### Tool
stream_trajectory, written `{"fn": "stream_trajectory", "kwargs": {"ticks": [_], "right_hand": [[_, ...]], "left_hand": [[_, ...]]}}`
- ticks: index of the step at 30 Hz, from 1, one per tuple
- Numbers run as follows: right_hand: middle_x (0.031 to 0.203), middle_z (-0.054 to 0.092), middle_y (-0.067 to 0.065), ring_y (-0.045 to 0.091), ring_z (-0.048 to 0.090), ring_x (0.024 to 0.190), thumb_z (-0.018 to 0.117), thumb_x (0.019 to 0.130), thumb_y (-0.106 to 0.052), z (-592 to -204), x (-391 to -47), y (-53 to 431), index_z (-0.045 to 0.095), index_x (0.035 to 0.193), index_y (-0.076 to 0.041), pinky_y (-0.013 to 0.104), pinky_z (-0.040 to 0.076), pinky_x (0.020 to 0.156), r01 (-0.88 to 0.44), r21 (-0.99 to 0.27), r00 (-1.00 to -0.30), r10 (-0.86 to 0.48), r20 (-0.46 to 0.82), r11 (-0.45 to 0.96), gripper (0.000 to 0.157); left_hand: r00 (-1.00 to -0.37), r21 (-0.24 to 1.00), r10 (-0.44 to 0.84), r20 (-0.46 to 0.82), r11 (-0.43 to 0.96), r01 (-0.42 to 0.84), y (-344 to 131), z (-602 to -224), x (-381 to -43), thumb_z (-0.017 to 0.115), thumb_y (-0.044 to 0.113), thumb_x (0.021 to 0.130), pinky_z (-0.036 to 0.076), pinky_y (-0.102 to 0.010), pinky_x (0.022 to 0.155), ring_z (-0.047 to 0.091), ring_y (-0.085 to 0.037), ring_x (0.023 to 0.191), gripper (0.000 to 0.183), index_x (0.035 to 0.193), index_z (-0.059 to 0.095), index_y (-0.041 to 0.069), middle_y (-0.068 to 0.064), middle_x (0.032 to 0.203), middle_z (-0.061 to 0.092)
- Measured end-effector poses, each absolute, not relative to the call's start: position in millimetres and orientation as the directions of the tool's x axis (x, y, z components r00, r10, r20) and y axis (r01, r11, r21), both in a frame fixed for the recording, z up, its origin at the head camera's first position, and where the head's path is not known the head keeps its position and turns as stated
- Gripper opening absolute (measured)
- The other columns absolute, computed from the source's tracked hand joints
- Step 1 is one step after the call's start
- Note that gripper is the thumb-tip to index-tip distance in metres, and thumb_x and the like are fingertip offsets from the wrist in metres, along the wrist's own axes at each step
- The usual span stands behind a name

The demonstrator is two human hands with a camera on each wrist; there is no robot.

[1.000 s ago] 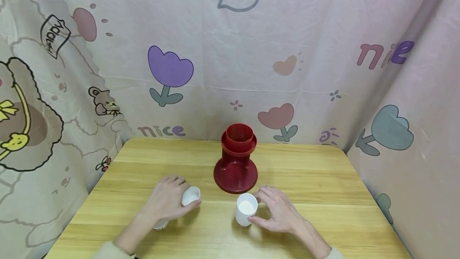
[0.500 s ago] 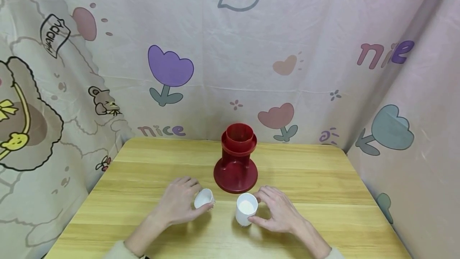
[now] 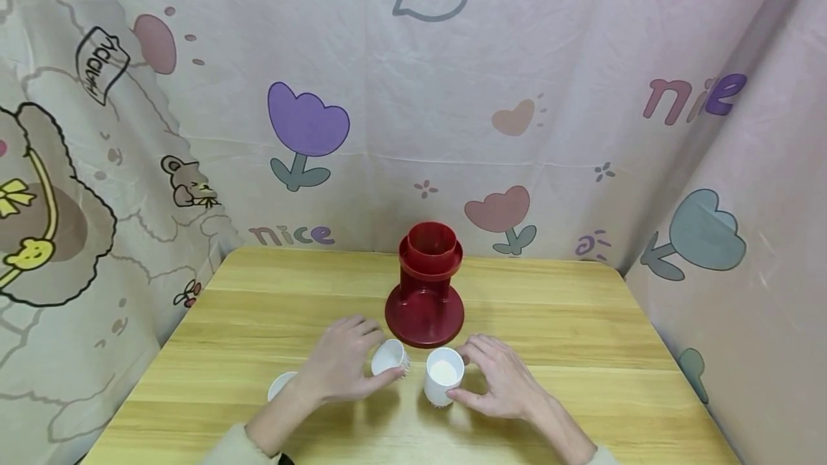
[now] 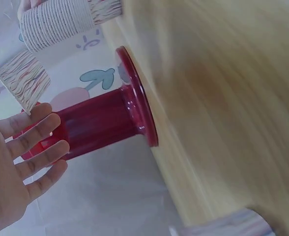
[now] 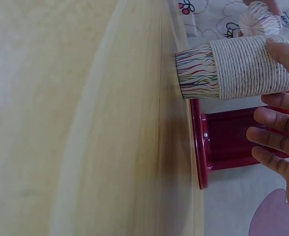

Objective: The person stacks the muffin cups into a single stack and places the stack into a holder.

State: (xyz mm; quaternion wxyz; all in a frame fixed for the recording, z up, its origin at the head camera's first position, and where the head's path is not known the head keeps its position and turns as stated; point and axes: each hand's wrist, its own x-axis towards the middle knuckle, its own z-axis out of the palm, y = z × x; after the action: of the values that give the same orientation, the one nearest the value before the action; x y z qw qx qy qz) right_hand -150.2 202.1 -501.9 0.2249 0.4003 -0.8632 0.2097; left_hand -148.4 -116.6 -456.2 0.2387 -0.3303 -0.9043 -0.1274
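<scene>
My left hand point(image 3: 345, 361) pinches a small white paper cup point(image 3: 388, 359) between thumb and forefinger, above the table. The cup is tilted with its mouth toward me and the left; colored squiggly lines cover its outside point(image 4: 25, 81). My right hand point(image 3: 497, 379) holds an upright stack of nested paper cups point(image 3: 444, 373) that stands on the table. In the right wrist view the stack's many rims point(image 5: 250, 69) show, with the lined bottom cup touching the wood. A narrow gap separates the single cup from the stack. Another paper cup point(image 3: 280, 384) is partly hidden behind my left forearm.
A dark red plastic stand point(image 3: 424, 318) with a round base and an open tube on top rises behind the cups. The wooden table point(image 3: 549, 307) ends at a printed curtain point(image 3: 413, 106) behind and on both sides.
My left hand has moved right with the paper cup, closer to the stack, and the cup has tilted more. The cup by the left forearm shows more now. My right hand stays in place.
</scene>
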Motion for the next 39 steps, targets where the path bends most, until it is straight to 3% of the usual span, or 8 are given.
{"fn": "stream_trajectory", "kwargs": {"ticks": [8,13,23,39], "right_hand": [[0.097,0.062,-0.019,0.004,0.061,0.090,0.080,0.085,-0.058,-498,-149,202,0.069,0.114,-0.028,0.022,0.053,0.083,-0.766,-0.209,-0.613,-0.595,0.520,0.607,0.043],[0.097,0.061,-0.020,-0.001,0.058,0.091,0.082,0.083,-0.058,-498,-149,203,0.069,0.114,-0.029,0.021,0.053,0.083,-0.766,-0.199,-0.612,-0.596,0.520,0.612,0.044],[0.096,0.061,-0.019,0.003,0.060,0.088,0.079,0.087,-0.057,-501,-152,203,0.069,0.115,-0.027,0.019,0.052,0.081,-0.787,-0.179,-0.580,-0.608,0.542,0.591,0.042],[0.094,0.060,-0.019,0.007,0.062,0.086,0.078,0.088,-0.056,-501,-149,202,0.068,0.112,-0.027,0.020,0.051,0.081,-0.796,-0.182,-0.570,-0.613,0.548,0.578,0.039]], "left_hand": [[-0.617,0.081,0.552,0.561,0.705,0.705,-106,-451,-154,0.072,0.068,0.086,0.059,-0.029,0.081,0.067,-0.008,0.094,0.046,0.106,0.078,0.026,0.013,0.101,0.077],[-0.597,0.084,0.569,0.565,0.681,0.728,-98,-450,-155,0.069,0.070,0.088,0.059,-0.028,0.081,0.067,-0.008,0.095,0.048,0.104,0.078,0.026,0.013,0.101,0.076],[-0.531,0.048,0.607,0.591,0.631,0.774,-82,-444,-158,0.071,0.067,0.087,0.056,-0.023,0.079,0.064,-0.007,0.090,0.044,0.098,0.077,0.024,0.012,0.096,0.074],[-0.489,-0.007,0.627,0.607,0.619,0.785,-62,-442,-158,0.077,0.068,0.080,0.053,-0.022,0.076,0.062,-0.007,0.087,0.043,0.092,0.074,0.026,0.012,0.092,0.071]]}}
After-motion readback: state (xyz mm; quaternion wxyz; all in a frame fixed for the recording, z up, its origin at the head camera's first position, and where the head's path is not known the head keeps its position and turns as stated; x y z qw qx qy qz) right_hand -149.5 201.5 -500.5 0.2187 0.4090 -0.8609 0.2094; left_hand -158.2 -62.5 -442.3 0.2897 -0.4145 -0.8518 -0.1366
